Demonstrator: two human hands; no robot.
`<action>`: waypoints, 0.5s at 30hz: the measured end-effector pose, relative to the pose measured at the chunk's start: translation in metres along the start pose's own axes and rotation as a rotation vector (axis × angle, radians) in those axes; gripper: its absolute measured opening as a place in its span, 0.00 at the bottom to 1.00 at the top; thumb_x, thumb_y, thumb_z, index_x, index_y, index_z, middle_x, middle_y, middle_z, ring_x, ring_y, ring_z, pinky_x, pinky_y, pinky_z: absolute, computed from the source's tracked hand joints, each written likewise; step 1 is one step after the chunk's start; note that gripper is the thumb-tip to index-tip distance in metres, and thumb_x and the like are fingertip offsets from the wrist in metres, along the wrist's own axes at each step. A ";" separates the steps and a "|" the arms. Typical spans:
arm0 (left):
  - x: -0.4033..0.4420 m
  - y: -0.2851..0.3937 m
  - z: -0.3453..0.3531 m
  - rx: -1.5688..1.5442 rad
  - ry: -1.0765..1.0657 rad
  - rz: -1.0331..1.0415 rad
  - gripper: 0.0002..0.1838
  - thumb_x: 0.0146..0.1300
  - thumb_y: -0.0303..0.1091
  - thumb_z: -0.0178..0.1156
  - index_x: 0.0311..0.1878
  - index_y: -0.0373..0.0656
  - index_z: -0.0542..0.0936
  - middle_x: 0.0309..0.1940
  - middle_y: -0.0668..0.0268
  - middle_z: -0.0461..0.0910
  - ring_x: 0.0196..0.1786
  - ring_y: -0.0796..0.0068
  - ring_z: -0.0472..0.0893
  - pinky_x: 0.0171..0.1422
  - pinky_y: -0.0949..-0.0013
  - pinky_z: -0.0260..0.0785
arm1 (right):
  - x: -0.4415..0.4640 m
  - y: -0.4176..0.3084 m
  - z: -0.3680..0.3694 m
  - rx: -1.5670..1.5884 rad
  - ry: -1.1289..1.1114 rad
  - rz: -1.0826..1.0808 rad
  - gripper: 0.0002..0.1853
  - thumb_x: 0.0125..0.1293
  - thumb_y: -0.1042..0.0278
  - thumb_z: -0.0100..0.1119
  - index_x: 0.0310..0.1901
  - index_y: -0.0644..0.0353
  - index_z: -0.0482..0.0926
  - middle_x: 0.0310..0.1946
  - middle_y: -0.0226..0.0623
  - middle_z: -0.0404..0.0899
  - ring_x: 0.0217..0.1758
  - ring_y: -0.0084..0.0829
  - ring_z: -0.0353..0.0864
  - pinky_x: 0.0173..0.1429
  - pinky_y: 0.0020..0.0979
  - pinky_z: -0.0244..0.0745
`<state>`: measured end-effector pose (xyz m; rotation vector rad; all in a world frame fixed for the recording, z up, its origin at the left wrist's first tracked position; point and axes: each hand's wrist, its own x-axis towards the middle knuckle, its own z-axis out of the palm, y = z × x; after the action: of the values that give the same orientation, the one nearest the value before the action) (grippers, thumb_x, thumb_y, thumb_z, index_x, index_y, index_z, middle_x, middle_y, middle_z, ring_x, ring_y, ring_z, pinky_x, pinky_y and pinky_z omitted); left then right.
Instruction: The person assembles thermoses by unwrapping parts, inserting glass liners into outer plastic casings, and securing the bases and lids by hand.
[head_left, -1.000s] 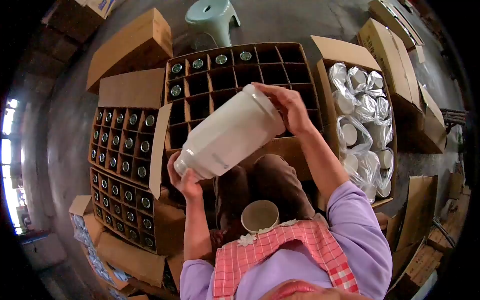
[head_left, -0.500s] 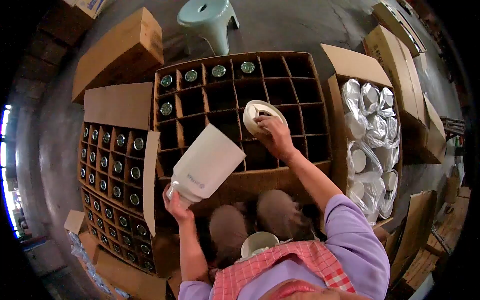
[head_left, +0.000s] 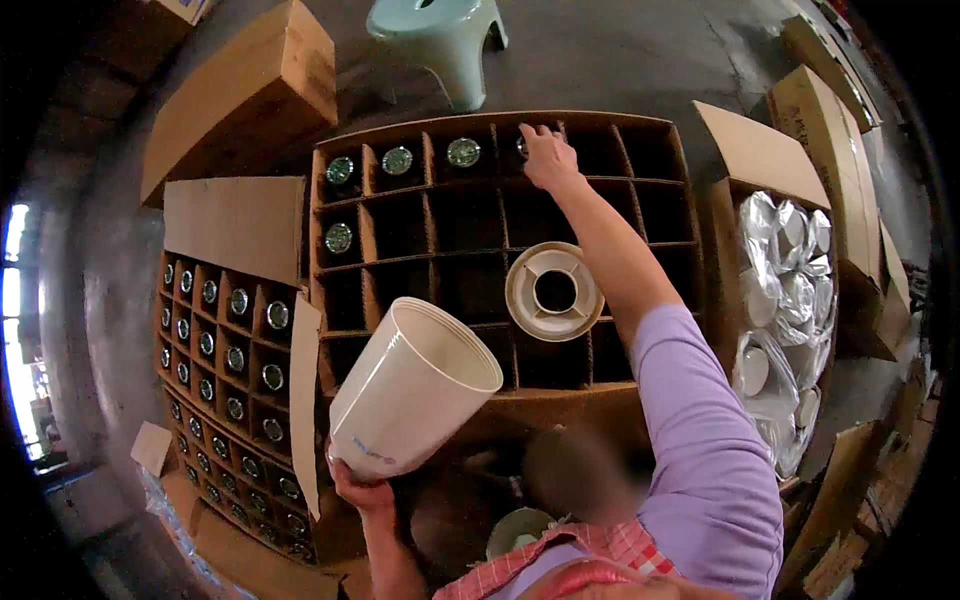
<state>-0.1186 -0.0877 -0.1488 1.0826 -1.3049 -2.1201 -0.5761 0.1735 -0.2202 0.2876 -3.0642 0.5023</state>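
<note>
Where the head view looks down, left hand (head_left: 365,492) grips base of white container (head_left: 400,400); container tilted, open mouth up and rightward, over near-left part of divided carton (head_left: 540,398). Right hand (head_left: 547,160) at carton's far edge, fingers bent down at a shiny top (head_left: 521,147); cannot tell whether closed on it. Ring-shaped white piece (head_left: 524,292) lies on dividers, right of container, apart from it. More shiny tops (head_left: 397,160) in far-left compartments. Carton of bagged white pieces (head_left: 755,372) to right; stool (head_left: 440,30) beyond far edge.
</note>
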 end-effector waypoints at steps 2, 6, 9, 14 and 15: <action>-0.004 -0.005 -0.014 0.004 0.066 0.017 0.27 0.65 0.50 0.40 0.59 0.40 0.65 0.55 0.60 0.68 0.58 0.61 0.69 0.60 0.57 0.62 | 0.006 -0.006 0.005 -0.041 -0.122 0.041 0.25 0.54 0.74 0.55 0.56 0.60 0.67 0.50 0.51 0.70 0.56 0.49 0.69 0.57 0.43 0.70; -0.011 0.006 -0.012 -0.031 0.074 -0.015 0.27 0.65 0.51 0.39 0.59 0.41 0.66 0.57 0.59 0.68 0.60 0.59 0.68 0.60 0.55 0.63 | 0.001 0.010 -0.017 0.026 0.013 -0.062 0.31 0.50 0.64 0.62 0.58 0.56 0.68 0.47 0.51 0.73 0.58 0.50 0.67 0.59 0.41 0.69; -0.012 0.011 -0.018 -0.107 0.048 0.007 0.28 0.64 0.52 0.42 0.59 0.39 0.66 0.56 0.59 0.69 0.58 0.59 0.69 0.59 0.54 0.65 | -0.013 0.014 -0.098 0.135 0.179 -0.162 0.32 0.43 0.60 0.68 0.55 0.53 0.72 0.48 0.51 0.74 0.59 0.48 0.68 0.60 0.40 0.68; -0.004 0.036 -0.025 -0.137 -0.036 0.103 0.29 0.64 0.52 0.41 0.61 0.41 0.65 0.59 0.57 0.67 0.59 0.53 0.69 0.59 0.46 0.64 | -0.075 0.014 -0.278 1.007 -0.091 -0.323 0.33 0.36 0.71 0.69 0.52 0.60 0.76 0.39 0.38 0.80 0.43 0.29 0.79 0.51 0.31 0.74; 0.001 0.034 -0.031 0.005 0.001 0.203 0.29 0.64 0.51 0.42 0.61 0.39 0.65 0.57 0.56 0.69 0.58 0.52 0.69 0.58 0.46 0.65 | -0.098 0.008 -0.307 1.010 -0.179 -0.297 0.33 0.34 0.71 0.66 0.51 0.63 0.76 0.39 0.38 0.80 0.41 0.28 0.79 0.50 0.30 0.74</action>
<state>-0.0963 -0.1216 -0.1271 0.9108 -1.3587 -1.9678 -0.4836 0.2961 0.0634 0.7957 -2.5317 2.0159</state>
